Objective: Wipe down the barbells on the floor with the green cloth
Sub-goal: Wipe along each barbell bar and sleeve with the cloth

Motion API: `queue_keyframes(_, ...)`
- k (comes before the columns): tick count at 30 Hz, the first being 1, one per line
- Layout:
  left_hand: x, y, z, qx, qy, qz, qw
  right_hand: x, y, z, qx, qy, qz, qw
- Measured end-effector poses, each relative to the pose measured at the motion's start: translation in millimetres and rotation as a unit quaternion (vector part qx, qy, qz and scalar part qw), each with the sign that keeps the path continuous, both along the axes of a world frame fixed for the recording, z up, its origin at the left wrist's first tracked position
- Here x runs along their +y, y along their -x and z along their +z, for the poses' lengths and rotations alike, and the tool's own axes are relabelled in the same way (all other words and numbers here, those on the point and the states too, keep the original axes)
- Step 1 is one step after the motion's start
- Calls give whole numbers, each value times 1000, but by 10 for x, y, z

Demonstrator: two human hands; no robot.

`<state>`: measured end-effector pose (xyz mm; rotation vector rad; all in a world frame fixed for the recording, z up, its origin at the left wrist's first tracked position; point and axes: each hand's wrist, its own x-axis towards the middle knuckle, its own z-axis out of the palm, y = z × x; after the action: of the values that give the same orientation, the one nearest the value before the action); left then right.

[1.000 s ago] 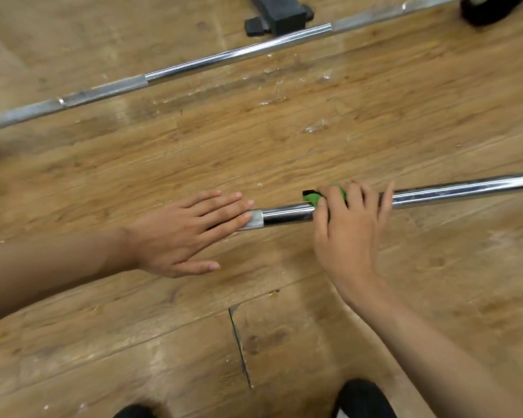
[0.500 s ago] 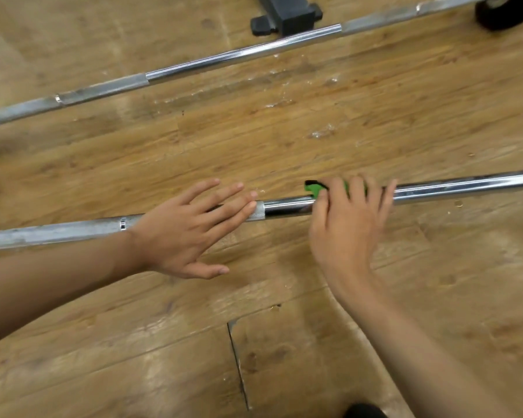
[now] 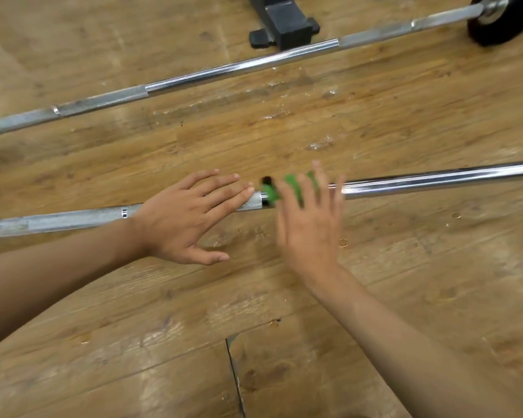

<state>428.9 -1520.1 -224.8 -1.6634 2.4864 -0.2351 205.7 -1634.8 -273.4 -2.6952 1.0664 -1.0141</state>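
Observation:
A chrome barbell (image 3: pixel 435 179) lies across the wooden floor from left to right, close to me. My left hand (image 3: pixel 187 218) rests flat on its knurled part with the fingers straight. Just right of it, my right hand (image 3: pixel 310 218) presses the green cloth (image 3: pixel 274 191) onto the bar with spread, fairly straight fingers; this hand is blurred. Only bits of the cloth show between and beside the fingers. A second barbell (image 3: pixel 224 70) lies farther away, running diagonally up to the right.
A black plate (image 3: pixel 495 22) sits on the far barbell's right end. A dark metal rack foot (image 3: pixel 284 22) stands behind that bar at the top middle. A gap in the floorboards (image 3: pixel 234 372) runs toward me at the bottom.
My right hand has slid the green cloth left along the near barbell, closer to my left hand, and its fingers have spread. The view has tilted up a little.

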Motion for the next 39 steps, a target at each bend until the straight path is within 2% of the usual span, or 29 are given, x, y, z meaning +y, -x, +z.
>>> queue_keyframes(2,-40,-23,9,7,1,5,1000,-99,-1,-33,38,49,62,996)
queue_keyframes(3,-55,-36,13,13,-1,8,1000,-232,83,-58,34,57,44,997)
queue_keyframes(7,-101,-78,0,26,-4,26,999,-758,526,-118,-31,8,-147,989)
queue_keyframes(10,-143,-91,13,29,1,29,999,-771,429,0,-57,-29,-212,975)
queue_keyframes(12,-163,-97,23,30,2,35,999,-543,139,70,-49,-32,-176,983)
queue_keyframes(14,-161,-93,24,28,7,38,999,-250,-111,59,-3,-13,-49,999)
queue_keyframes(16,-149,-69,19,34,15,42,998,-171,-151,51,44,9,26,999)
queue_keyframes(18,-124,-41,20,55,12,58,997,-345,18,39,64,2,-6,998)
queue_keyframes(21,-109,-23,-2,74,4,68,995,-700,392,74,39,-39,-161,985)
queue_keyframes(22,-105,-15,-4,75,1,68,995,-751,448,101,32,-55,-185,981)
queue_keyframes(24,-102,-7,-7,81,-3,64,995,-650,338,161,25,-65,-166,984)
queue_keyframes(27,-58,13,-2,93,-4,62,994,-236,9,152,54,-42,-5,998)
queue_keyframes(29,-24,38,0,96,-2,63,993,-126,-48,151,65,-34,39,997)
queue_keyframes(35,90,139,15,80,-17,56,995,-451,478,204,-3,-88,-134,987)
queue_keyframes(39,186,258,19,62,-17,55,996,-61,279,226,47,-71,-52,995)
